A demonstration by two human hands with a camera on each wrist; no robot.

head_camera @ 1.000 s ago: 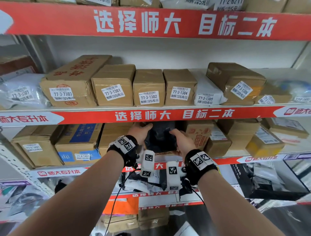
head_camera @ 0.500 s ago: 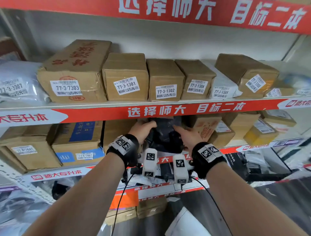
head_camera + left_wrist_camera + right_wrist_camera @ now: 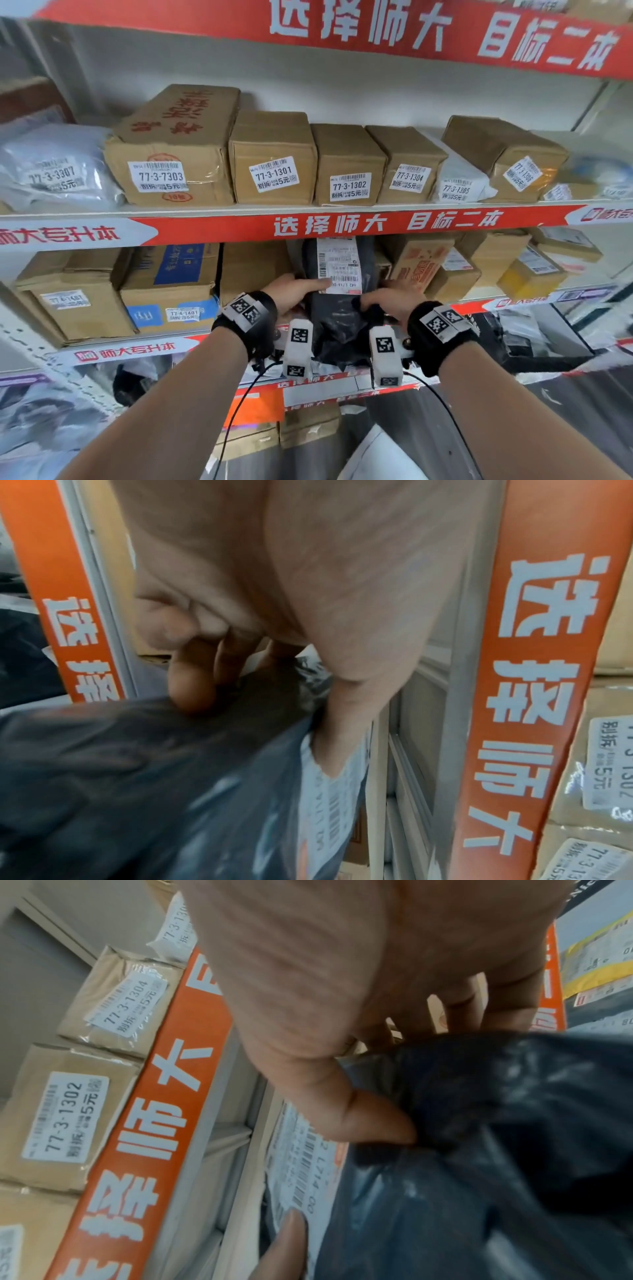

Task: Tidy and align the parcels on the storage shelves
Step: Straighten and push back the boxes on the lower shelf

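You've got both hands on the black plastic mailer [image 3: 337, 318], right at the front edge of the second shelf [image 3: 212, 229] down, and it's standing tall in the gap between the cardboard boxes. Your left hand [image 3: 298, 289] grips its left side, thumb laid flat across the bottom of the white shipping label [image 3: 339, 265]; the left wrist view shows that thumb on the label with the other fingers [image 3: 192, 685] curled behind the bag. Your right hand [image 3: 388, 299] pinches the crinkled plastic on the right side, and the right wrist view has the thumb pressed into a fold of the bag with the fingers wrapped behind it. So both hands are clamped on that 1 parcel, fairly close together, with the bag between them.

The label faces you, barcode running down its left side, and its top disappears behind the red shelf strip. To the mailer's left sits a plain brown box [image 3: 253, 270], touching or just beside it; to its right, a carton with red print [image 3: 419, 265]. Above, the row reads 77-3-7303 [image 3: 161, 176], 77-3-1301 [image 3: 274, 174], 77-3-1302 [image 3: 349, 185], 77-3-1304 [image 3: 409, 177], then a white bag [image 3: 459, 181] labelled 77-3-1305. Far left on your shelf, a box with a blue panel [image 3: 171, 284] carries 77-4-1401.
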